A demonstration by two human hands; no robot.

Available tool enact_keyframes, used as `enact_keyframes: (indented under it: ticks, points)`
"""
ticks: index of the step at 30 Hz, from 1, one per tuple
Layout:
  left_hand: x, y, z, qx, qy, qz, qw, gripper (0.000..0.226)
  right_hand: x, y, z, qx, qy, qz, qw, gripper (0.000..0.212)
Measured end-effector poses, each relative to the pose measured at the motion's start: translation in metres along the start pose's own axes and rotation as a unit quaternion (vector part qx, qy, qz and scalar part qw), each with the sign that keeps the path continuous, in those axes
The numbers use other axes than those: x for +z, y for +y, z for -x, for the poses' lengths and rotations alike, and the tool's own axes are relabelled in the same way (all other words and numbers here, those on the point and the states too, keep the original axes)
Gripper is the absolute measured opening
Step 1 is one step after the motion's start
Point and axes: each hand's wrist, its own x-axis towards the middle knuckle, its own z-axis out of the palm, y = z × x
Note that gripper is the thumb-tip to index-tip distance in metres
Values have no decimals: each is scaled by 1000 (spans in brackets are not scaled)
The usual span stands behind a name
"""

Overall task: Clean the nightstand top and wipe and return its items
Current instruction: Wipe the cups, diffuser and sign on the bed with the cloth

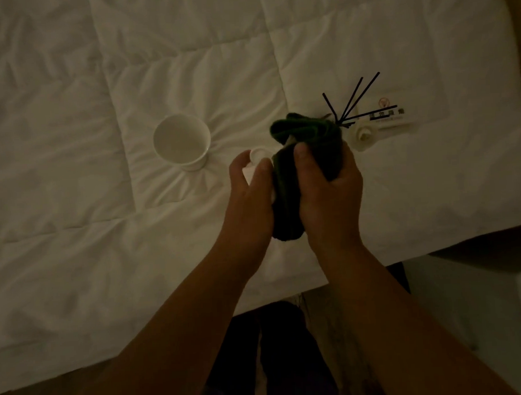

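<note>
My left hand [250, 194] grips a small white bottle [256, 155] with a round cap; most of the bottle is hidden by my fingers. My right hand [327, 191] holds a dark green cloth [298, 142] bunched around the bottle's side. Both hands hover over a white quilted bed [88, 175]. A white cup [182, 142] stands upright on the bed to the left of my hands. Behind the cloth lies a reed diffuser [362, 136] with thin black sticks [353, 100] fanning up and right. A white no-smoking sign card [390, 117] lies beside it.
The bed's edge runs diagonally across the lower part of the view. Below it are my dark trouser legs [289, 345] and a pale floor [467, 307] at the lower right. The room is dim.
</note>
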Motion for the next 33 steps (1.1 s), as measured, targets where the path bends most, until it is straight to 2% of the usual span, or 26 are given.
enact_keyframes:
  ticks: [3, 5, 7, 9, 13, 15, 18, 20, 22, 23, 24, 26, 28, 30, 31, 33]
  points:
    - [-6, -10, 7, 76, 5, -22, 997, 50, 0, 1, -2, 119, -9, -127, 985, 15]
    - [-10, -9, 10, 32, 16, 93, 995, 44, -2, 4, 0, 181, -28, -184, 966, 19]
    - [-9, -11, 13, -51, 17, 226, 973, 38, -2, 6, 2, 221, -41, -205, 952, 31]
    - [-8, -13, 13, -112, 11, 278, 954, 43, -2, 7, 6, 210, -44, -189, 958, 35]
    - [-4, -9, 11, -189, -54, 365, 910, 65, -1, 9, 18, 83, -59, -113, 988, 34]
    - [-5, -7, 8, -201, -81, 388, 896, 76, -2, 8, 21, 43, -63, -74, 994, 37]
    - [-4, -4, 4, -183, -83, 392, 898, 77, -3, 10, 25, 27, -70, -21, 997, 43]
    - [-3, -2, -2, -141, -20, 342, 929, 64, -4, 12, 28, 37, -69, -16, 997, 42]
    - [-4, 4, -10, -39, 62, 172, 982, 46, -3, 13, 32, 64, -73, -32, 995, 38]
    - [-5, 9, -14, 27, 86, 66, 994, 38, -3, 11, 36, 80, -77, -39, 993, 35]
    - [-8, 13, -19, 90, 98, -26, 991, 32, -2, 9, 40, 84, -78, -46, 992, 30]
    - [-16, 21, -28, 174, 74, -137, 972, 35, -2, 1, 44, 58, -65, -53, 995, 23]
    - [-25, 22, -30, 205, 31, -243, 947, 46, -2, -11, 37, -11, -35, -31, 999, 26]
    - [-28, 18, -23, 220, -18, -319, 922, 58, -3, -20, 19, -60, -47, 27, 997, 29]
    - [-28, 16, -17, 238, -57, -317, 916, 61, -3, -23, 10, -48, -64, 50, 996, 26]
    - [-28, 14, -10, 309, -110, -308, 893, 64, -4, -23, -3, 41, -100, 39, 993, 21]
